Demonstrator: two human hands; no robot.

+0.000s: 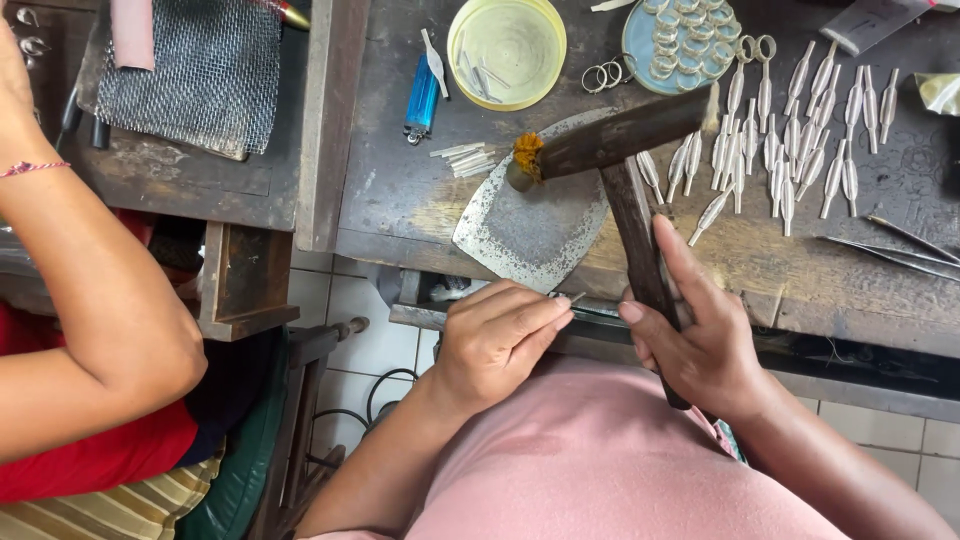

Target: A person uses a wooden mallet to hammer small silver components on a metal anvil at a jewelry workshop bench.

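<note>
Your right hand (700,340) is clamped around the dark wooden handle of a hammer (625,165), whose head rests over the worn metal plate (530,230) on the bench (400,180). Your left hand (495,340) has its fingers pinched together on a thin metal strip (577,297) at the bench edge. Rows of small silver pieces (790,150) lie to the right.

— The slim plastic lighter (422,100)? Blue. The round plastic bowl (507,50)? Pale yellow.
— And the round metal plate (636,40)?
— Light blue. The worn wooden-handled hammer (640,190): dark brown.
</note>
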